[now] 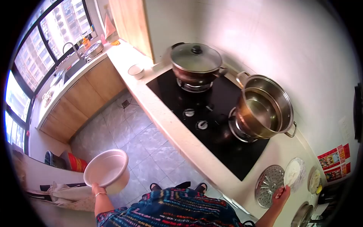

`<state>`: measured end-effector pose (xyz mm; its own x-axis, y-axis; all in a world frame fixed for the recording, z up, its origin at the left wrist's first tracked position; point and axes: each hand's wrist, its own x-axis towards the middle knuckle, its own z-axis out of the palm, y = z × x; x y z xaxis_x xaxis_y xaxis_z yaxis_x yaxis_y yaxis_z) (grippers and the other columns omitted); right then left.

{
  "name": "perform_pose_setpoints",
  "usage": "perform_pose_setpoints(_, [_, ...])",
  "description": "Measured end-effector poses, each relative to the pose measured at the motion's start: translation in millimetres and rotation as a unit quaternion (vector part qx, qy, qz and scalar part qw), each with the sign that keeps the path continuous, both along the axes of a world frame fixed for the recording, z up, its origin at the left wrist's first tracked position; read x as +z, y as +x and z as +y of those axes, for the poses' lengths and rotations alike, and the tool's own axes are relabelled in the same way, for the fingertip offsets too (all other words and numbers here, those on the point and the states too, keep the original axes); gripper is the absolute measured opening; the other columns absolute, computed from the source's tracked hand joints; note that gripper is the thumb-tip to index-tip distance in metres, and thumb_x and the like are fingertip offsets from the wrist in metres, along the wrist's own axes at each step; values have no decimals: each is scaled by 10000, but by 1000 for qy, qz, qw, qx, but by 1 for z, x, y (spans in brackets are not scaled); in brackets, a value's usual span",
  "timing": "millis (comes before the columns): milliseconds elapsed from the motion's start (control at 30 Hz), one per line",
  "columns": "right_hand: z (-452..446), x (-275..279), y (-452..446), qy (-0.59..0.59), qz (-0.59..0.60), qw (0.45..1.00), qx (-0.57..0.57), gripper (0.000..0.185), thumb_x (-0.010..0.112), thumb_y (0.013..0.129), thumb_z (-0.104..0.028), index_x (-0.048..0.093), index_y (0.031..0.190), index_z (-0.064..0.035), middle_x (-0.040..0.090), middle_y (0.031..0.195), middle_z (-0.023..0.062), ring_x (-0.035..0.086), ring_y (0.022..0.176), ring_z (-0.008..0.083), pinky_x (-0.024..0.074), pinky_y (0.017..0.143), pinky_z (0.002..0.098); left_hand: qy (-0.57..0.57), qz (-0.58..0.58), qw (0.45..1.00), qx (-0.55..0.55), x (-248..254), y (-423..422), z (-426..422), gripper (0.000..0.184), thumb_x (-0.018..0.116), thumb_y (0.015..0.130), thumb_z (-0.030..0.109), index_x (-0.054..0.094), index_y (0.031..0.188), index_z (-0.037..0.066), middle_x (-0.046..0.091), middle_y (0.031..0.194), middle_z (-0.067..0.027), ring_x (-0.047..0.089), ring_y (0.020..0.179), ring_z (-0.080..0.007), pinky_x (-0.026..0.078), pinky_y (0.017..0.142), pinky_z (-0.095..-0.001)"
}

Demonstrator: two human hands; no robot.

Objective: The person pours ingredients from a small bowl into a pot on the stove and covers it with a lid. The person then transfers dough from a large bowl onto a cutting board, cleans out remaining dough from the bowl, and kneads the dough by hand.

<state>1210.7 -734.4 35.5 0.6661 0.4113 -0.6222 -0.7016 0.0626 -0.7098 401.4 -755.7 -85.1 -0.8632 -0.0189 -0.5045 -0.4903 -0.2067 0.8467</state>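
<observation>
My left hand (99, 189) grips the rim of a pale pink basin (121, 160), held tilted over the floor; its inside looks bare. Over the counter at the right, my right hand (281, 194) is closed, its fingertips pinched at the lower edge of a white oval thing (292, 175). Its kind is unclear; it overlaps a whitish, see-through round dish (301, 171). Just left of that hand lies a perforated metal steamer plate (269, 185). On the right burner stands an uncovered two-handled steel pot (249, 109) with what looks like liquid inside.
A lidded pot (196, 60) sits on the left burner of the black gas hob (215, 132). A white bowl (136, 71) stands on the counter beyond. More metal ware (302, 215) is at the lower right. The sink (75, 70) is below the window.
</observation>
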Motion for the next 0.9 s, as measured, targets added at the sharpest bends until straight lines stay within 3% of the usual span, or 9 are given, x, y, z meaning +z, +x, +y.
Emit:
perform_pose_setpoints(267, [21,6,-209,16,-25,976,214,321,522,752,-375,413,556,-144,347,409,-63,289,294,57,222,247,183,55,-39,998,3,-43,-149,11,334,457,666,-17,468,997,-53,522,933,-150,557,824,-322,484,710,-488])
perform_pose_setpoints(333, [43,33,-281,53,-46,939,336,85,526,750,-116,504,763,-35,458,622,56,458,551,161,392,464,257,23,-30,999,10,-34,-173,16,336,466,622,-36,464,957,-40,516,895,-143,550,796,-311,477,715,-472])
perform_pose_setpoints(367, [62,29,-311,59,-41,931,357,85,526,750,-116,504,763,-35,458,622,56,458,551,161,392,464,257,12,-19,1000,20,-32,-185,19,343,473,598,-44,459,941,-31,512,880,-140,545,787,-305,472,723,-464])
perform_pose_setpoints(433, [99,30,-368,40,-302,850,430,132,496,790,-124,431,704,-48,339,581,7,313,460,82,253,390,178,36,-28,999,21,-23,-207,22,371,480,578,-56,459,946,-12,512,889,-140,536,803,-299,465,743,-450])
perform_pose_setpoints(467, [125,44,-392,31,-57,919,389,137,528,785,-129,435,766,-31,370,579,21,348,482,105,310,404,214,64,-22,998,13,-23,-220,21,379,477,581,-58,451,956,-9,507,909,-139,531,818,-295,462,752,-440])
perform_pose_setpoints(500, [150,42,-407,35,-58,913,403,137,528,785,-129,435,766,-31,370,579,21,348,482,105,310,404,214,69,-21,997,28,-17,-227,23,379,477,581,-58,451,956,-9,507,909,-139,531,818,-295,462,752,-440])
perform_pose_setpoints(567, [203,26,-441,10,-27,884,466,335,511,752,-381,408,557,-130,340,415,-51,281,291,62,210,243,189,118,-19,992,28,0,-238,25,387,467,591,-61,441,974,-9,502,929,-141,529,832,-293,464,748,-441])
perform_pose_setpoints(767, [336,25,-604,-38,-16,818,573,359,513,753,-400,431,566,-105,342,428,-38,284,293,67,201,242,197,185,-17,979,83,25,-300,13,370,434,632,-47,431,1002,-23,501,959,-169,532,908,-331,458,814,-477])
perform_pose_setpoints(900, [424,18,-744,28,-64,708,703,354,502,772,-368,431,560,-93,345,435,-25,270,297,71,204,265,203,228,22,966,120,53,-336,-9,391,440,639,-36,444,1031,-47,513,959,-175,535,902,-324,460,822,-459])
